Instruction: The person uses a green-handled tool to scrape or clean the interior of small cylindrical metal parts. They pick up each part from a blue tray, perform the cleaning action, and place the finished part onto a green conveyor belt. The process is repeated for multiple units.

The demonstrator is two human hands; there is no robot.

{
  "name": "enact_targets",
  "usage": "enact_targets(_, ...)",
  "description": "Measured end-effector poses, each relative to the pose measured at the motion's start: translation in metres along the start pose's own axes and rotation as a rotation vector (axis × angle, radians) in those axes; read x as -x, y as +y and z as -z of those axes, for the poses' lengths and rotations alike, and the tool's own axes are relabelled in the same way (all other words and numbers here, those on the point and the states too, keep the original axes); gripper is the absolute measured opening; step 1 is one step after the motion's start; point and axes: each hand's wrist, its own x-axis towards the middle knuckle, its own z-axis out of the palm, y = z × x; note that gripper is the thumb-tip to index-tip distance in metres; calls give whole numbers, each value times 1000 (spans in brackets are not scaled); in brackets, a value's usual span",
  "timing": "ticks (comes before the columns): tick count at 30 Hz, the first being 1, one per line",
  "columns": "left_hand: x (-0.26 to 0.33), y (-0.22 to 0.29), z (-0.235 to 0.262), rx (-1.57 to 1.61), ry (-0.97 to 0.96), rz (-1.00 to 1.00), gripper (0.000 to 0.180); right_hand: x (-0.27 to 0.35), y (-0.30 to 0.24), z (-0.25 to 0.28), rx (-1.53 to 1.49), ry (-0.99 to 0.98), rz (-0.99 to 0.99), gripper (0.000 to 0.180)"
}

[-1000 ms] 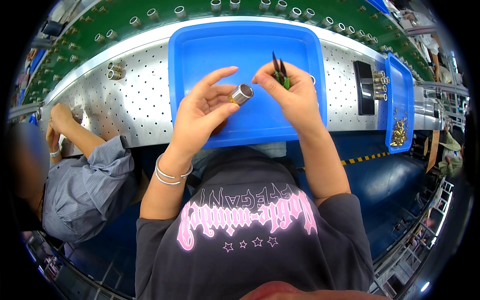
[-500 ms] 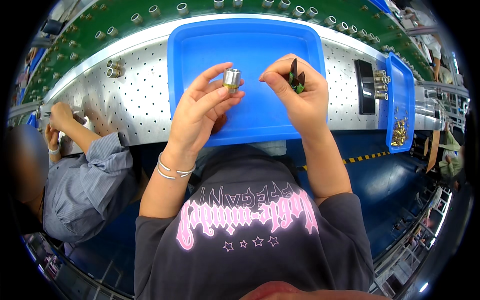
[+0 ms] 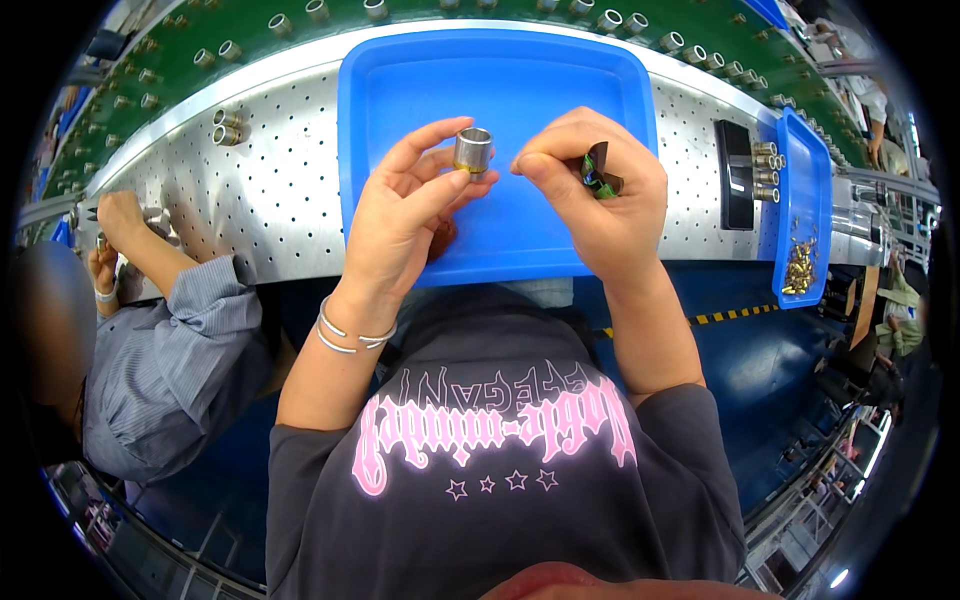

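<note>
Over a blue tray (image 3: 500,262), my left hand (image 3: 405,205) holds a short silver metal sleeve (image 3: 473,147) between thumb and fingers. The sleeve stands nearly upright, with its open rim up and a yellowish band near the bottom. To its right, my right hand (image 3: 615,205) is closed, thumb and forefinger pinched together close to the sleeve but apart from it. Whatever is at that pinch is too small to make out. A black-and-green pointed item (image 3: 597,175) sticks out between the right fingers; its kind is unclear. Beside my left wrist lies a reddish-brown lump (image 3: 442,238), partly hidden.
A perforated metal bench (image 3: 290,190) surrounds the tray, with a green surface (image 3: 420,14) bearing rows of sleeves behind. Rightward are a black block (image 3: 735,175), several sleeves and a blue bin (image 3: 800,215) of brass parts. At left, a co-worker's arm (image 3: 155,255) reaches over the bench.
The sleeve has shifted slightly right and up, its rim tipped more into view. My right hand has turned a little, so the black-and-green item now lies at another angle.
</note>
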Motion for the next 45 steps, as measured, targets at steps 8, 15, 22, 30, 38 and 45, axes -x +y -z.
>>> enact_targets(8, -2, -5, 0, -85, 18, -74, 39, -3, -5, -2, -23, 4, 27, 4)
enact_targets(15, 1, -8, -3, -182, -6, -97, 38, -5, -6, -3, -96, 79, -92, 5)
enact_targets(22, -1, -3, 0, -56, 65, -32, 44, -4, 0, -4, -58, 83, -293, 16)
enact_targets(30, 0, 0, 3, 7, 85, -66, 43, 12, 15, -6, 287, -69, -162, 21)
enact_targets(38, 2, -2, 2, 19, 63, -57, 44, 12, 13, -7, 268, -54, -184, 19)
enact_targets(45, 2, -3, 2, 8, 54, -57, 43, 13, 13, -6, 261, -53, -177, 18)
